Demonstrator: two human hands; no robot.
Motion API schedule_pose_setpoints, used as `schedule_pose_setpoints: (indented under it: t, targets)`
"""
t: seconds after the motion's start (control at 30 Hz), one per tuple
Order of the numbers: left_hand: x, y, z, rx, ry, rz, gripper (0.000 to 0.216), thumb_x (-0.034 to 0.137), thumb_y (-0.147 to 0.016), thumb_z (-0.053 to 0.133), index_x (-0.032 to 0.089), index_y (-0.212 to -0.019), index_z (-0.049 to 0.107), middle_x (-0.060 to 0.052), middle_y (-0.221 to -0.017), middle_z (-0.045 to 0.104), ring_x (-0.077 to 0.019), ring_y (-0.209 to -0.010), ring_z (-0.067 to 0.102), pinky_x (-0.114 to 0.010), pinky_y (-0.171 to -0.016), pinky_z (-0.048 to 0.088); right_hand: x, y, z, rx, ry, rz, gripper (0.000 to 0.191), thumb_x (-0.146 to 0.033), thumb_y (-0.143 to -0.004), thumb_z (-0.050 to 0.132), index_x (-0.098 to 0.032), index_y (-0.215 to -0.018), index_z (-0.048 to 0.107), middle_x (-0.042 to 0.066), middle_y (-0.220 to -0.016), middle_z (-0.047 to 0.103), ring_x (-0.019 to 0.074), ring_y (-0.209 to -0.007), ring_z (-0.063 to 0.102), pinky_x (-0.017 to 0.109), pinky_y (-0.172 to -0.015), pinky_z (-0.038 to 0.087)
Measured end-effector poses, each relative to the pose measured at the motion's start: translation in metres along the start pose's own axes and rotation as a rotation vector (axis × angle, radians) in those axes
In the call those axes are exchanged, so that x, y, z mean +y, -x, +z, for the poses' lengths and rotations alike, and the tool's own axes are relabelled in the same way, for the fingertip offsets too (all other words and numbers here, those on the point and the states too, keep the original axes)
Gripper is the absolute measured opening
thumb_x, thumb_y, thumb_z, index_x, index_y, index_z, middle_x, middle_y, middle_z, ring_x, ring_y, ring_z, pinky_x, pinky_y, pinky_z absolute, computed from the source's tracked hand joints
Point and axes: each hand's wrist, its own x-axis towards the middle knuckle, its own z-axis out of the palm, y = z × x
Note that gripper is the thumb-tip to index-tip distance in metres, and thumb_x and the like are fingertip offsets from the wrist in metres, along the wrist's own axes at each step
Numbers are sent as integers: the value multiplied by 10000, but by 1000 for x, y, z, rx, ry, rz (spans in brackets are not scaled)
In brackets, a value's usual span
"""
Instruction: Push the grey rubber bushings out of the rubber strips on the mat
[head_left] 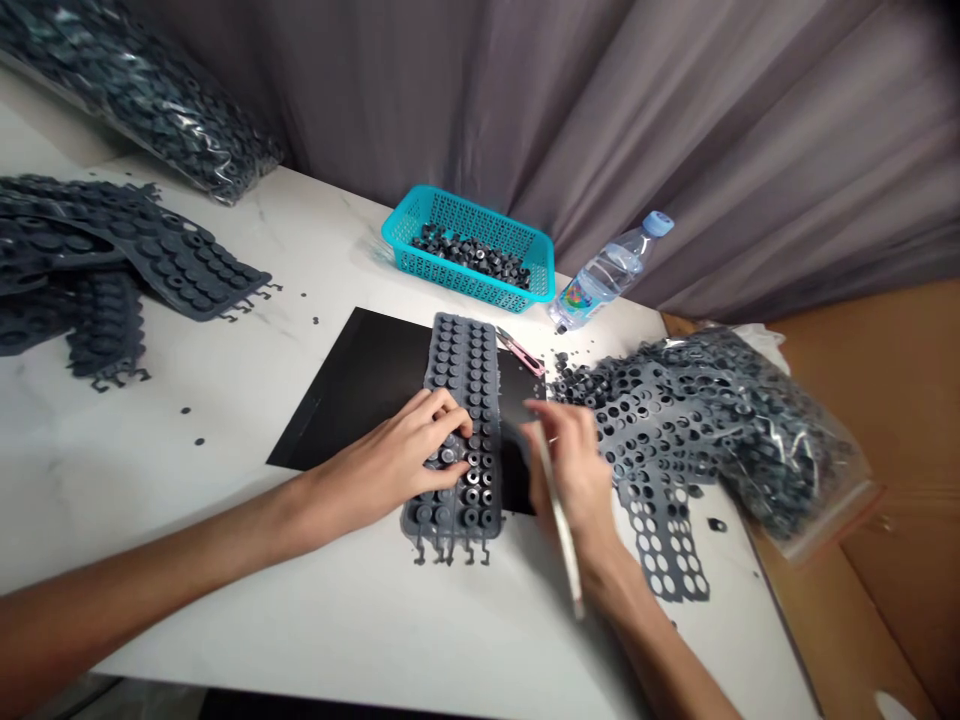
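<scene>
A grey rubber sheet of small round parts (466, 400) lies lengthwise on a black mat (360, 390). My left hand (405, 460) rests on the sheet's near half, its fingers curled and pressing down on the parts. My right hand (574, 465) hovers just right of the sheet and is closed on a thin stick-like tool (559, 520), slightly blurred, whose tip points toward the sheet.
A teal basket (536, 285) with loose round parts stands behind the mat, a water bottle (607, 270) beside it. A pink cutter (521, 352) lies near the sheet. Punched-out sheets (664, 470) and a bag (780, 450) pile at right; full sheets (112, 260) at left.
</scene>
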Motion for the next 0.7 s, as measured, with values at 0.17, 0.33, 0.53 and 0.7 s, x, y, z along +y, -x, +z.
schedule_pose_setpoints:
  t: [0.17, 0.33, 0.53, 0.7]
  targets:
    - [0, 2, -1, -13, -18, 3, 176, 317, -1007, 629, 228, -1149, 575, -45, -1168, 559, -233, -1122, 532, -408, -996, 486, 29, -11, -26, 78, -14, 157, 242, -377, -1059, 552, -221, -1171, 699, 74, -1029, 680, 194, -763, 642, 361, -710, 544]
    - [1, 1, -2, -7, -38, -4, 172, 314, -1000, 626, 224, -1138, 576, -52, -1160, 561, -243, -1125, 547, -421, -988, 496, 11, -7, -24, -217, -270, 43, 174, -390, -1028, 628, -237, -1081, 693, 30, -951, 720, 162, -717, 639, 291, -653, 527]
    - [0, -1, 0, 15, -30, 3, 157, 282, -977, 640, 230, -1110, 574, -48, -1131, 572, -247, -1119, 560, -421, -980, 505, -9, -5, -11, -336, -328, -174, 153, -348, -1057, 580, -234, -1017, 674, 63, -983, 735, 197, -883, 691, 298, -757, 547]
    - [0, 0, 1, 15, -32, 0, 163, 280, -983, 633, 232, -1123, 565, -48, -1139, 567, -245, -1118, 554, -419, -970, 507, -7, -5, -7, -336, -266, -223, 216, -400, -1068, 552, -236, -1019, 684, 64, -982, 742, 196, -864, 692, 297, -752, 550]
